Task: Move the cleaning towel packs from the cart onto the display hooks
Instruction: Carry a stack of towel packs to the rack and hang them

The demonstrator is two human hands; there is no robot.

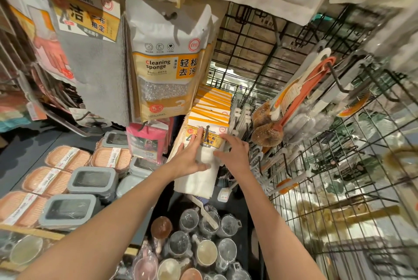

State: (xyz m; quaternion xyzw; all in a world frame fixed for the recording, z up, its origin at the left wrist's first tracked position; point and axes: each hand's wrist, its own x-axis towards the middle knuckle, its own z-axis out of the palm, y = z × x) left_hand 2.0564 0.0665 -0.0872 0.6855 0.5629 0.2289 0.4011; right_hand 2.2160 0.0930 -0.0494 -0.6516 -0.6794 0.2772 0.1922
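I have both hands on the front cleaning towel pack (204, 141), already threaded on its display hook (206, 133) ahead of a row of hung packs (212, 105); left hand (192, 157) presses flat, fingers straight, right hand (234, 154) rests spread on its right edge, neither clenched. Most stocking looks done, though the cart is out of view, so the remainder is unknown. Room is tight: the cleaning sponge pack (165, 69) hangs just above-left, brushes (267, 126) just right.
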